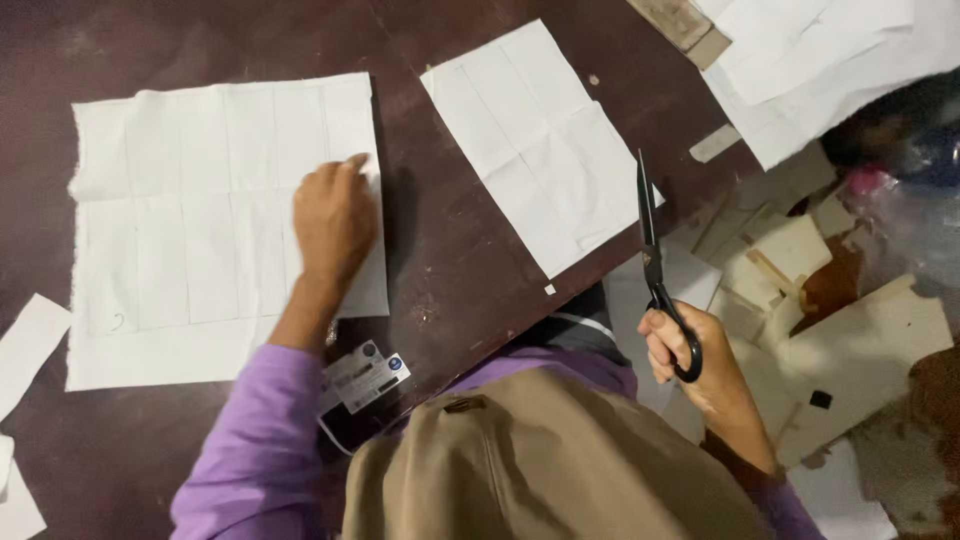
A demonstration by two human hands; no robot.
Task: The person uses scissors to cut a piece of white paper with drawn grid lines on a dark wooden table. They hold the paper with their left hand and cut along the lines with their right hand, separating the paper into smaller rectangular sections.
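A large white cloth sheet (180, 220) marked with a faint grid lies flat on the dark brown table (450, 260). My left hand (333, 218) rests palm down on the sheet's right part, fingers closed against the fabric. My right hand (690, 350) is off the table's edge at the right and grips the black handles of long scissors (652, 255), whose closed blades point up and away from me. A second, smaller white cloth piece (540, 145) lies tilted on the table between the two hands.
More white fabric (830, 70) is piled at the top right. Paper and cardboard scraps (800, 270) cover the floor to the right. White offcuts (25, 345) lie at the left edge. A small labelled device (365, 378) with a cable sits near my left sleeve.
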